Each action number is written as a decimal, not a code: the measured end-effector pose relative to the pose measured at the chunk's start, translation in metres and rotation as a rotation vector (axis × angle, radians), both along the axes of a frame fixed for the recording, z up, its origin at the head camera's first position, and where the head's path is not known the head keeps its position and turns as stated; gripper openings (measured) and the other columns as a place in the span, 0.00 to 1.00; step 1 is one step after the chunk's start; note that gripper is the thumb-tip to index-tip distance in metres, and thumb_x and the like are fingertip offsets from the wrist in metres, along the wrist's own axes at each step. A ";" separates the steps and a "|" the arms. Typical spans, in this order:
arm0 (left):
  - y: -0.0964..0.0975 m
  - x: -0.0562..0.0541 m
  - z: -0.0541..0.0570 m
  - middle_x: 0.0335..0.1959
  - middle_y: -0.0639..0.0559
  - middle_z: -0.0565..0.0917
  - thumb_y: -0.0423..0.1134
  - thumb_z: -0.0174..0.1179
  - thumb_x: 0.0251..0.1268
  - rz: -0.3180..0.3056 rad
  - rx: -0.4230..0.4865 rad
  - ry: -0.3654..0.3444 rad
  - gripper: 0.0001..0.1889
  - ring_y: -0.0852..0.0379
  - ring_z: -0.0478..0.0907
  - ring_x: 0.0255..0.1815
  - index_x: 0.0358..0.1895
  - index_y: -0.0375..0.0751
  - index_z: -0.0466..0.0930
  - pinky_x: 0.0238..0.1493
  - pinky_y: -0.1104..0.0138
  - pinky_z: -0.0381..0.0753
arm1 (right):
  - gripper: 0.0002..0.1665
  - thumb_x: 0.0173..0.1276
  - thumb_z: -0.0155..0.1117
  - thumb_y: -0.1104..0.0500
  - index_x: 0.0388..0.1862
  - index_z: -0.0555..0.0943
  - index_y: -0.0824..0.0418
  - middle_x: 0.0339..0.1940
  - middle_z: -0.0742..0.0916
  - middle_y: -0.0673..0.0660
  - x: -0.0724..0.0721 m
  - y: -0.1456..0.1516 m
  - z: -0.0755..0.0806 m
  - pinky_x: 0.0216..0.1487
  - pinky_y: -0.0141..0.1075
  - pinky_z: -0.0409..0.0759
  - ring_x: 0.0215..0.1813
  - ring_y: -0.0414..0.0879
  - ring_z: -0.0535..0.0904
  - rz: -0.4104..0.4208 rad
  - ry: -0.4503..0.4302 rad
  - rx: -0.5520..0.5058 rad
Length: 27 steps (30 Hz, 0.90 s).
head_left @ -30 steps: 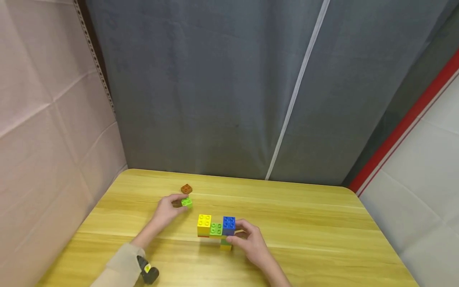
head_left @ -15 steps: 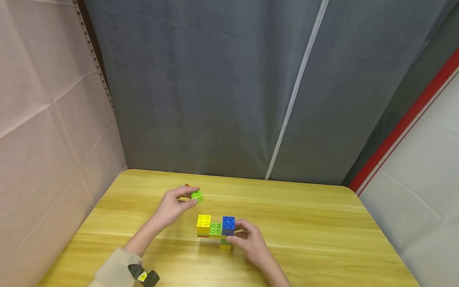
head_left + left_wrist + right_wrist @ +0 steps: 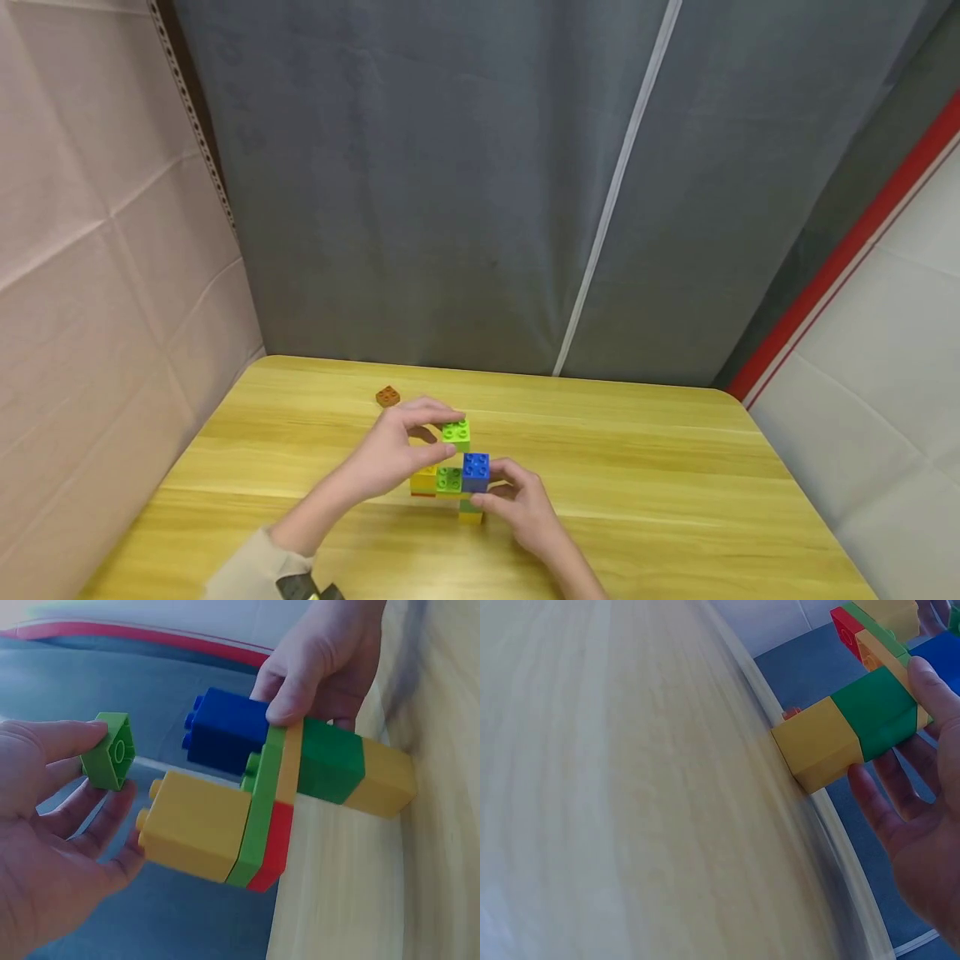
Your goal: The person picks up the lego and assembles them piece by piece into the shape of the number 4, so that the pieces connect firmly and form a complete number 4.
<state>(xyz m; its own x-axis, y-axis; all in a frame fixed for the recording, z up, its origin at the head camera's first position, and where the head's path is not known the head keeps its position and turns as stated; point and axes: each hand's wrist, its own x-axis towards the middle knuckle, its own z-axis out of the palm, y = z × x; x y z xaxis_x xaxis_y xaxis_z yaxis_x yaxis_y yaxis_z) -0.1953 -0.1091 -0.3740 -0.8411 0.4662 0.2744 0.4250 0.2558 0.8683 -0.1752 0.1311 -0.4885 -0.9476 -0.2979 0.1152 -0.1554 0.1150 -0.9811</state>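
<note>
My left hand (image 3: pixel 390 450) pinches a light green toy brick (image 3: pixel 456 435) between thumb and fingers, raised just above and behind the built stack. In the left wrist view the hollow underside of that green brick (image 3: pixel 112 752) shows. The stack has a yellow brick at its foot (image 3: pixel 388 776), a dark green brick (image 3: pixel 330 763) on it, then flat orange, red and light green layers. On top stand a blue brick (image 3: pixel 476 472) at the right and a yellow brick (image 3: pixel 199 829) at the left. My right hand (image 3: pixel 521 507) grips the stack's right side around the blue brick.
A brown-orange flat brick (image 3: pixel 387 397) lies near the back left of the wooden table (image 3: pixel 660 467). A grey curtain (image 3: pixel 450 208) hangs behind the table's far edge. Pale cloth walls (image 3: pixel 120 250) stand at the sides.
My left hand has lifted the light green brick from the table and carried it right, over to the stack. My right hand has stayed at the stack.
</note>
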 end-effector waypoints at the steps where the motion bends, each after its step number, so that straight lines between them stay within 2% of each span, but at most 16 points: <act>1: 0.002 0.001 0.000 0.54 0.53 0.83 0.33 0.70 0.66 -0.005 -0.010 0.003 0.19 0.52 0.79 0.51 0.60 0.39 0.85 0.51 0.62 0.84 | 0.19 0.67 0.74 0.60 0.55 0.83 0.62 0.50 0.86 0.60 0.000 0.000 0.000 0.51 0.37 0.85 0.50 0.57 0.84 -0.001 0.002 -0.001; 11: 0.013 0.002 -0.006 0.51 0.58 0.84 0.34 0.71 0.65 -0.061 -0.048 -0.010 0.18 0.55 0.80 0.51 0.58 0.40 0.86 0.50 0.58 0.84 | 0.20 0.68 0.73 0.60 0.56 0.82 0.63 0.51 0.85 0.62 0.000 -0.002 0.000 0.50 0.37 0.84 0.49 0.58 0.85 0.019 -0.008 -0.008; 18: 0.013 0.003 -0.009 0.52 0.59 0.84 0.36 0.71 0.65 -0.066 -0.079 -0.014 0.18 0.56 0.79 0.49 0.58 0.41 0.86 0.51 0.57 0.83 | 0.20 0.68 0.73 0.60 0.57 0.82 0.64 0.50 0.85 0.62 -0.001 -0.002 0.001 0.50 0.37 0.85 0.47 0.56 0.86 0.028 -0.008 -0.014; 27: 0.014 0.005 -0.012 0.51 0.59 0.84 0.35 0.71 0.65 -0.061 -0.091 -0.022 0.18 0.54 0.81 0.50 0.58 0.39 0.86 0.51 0.57 0.84 | 0.20 0.68 0.73 0.61 0.57 0.82 0.63 0.50 0.85 0.62 0.000 -0.002 0.002 0.51 0.37 0.85 0.48 0.57 0.86 0.034 -0.008 -0.018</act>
<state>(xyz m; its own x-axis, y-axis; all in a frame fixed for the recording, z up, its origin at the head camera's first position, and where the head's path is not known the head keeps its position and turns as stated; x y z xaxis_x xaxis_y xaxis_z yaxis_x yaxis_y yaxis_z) -0.1906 -0.0950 -0.3856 -0.8155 0.5390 0.2110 0.4238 0.3077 0.8519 -0.1752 0.1293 -0.4869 -0.9379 -0.3276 0.1137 -0.1513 0.0918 -0.9842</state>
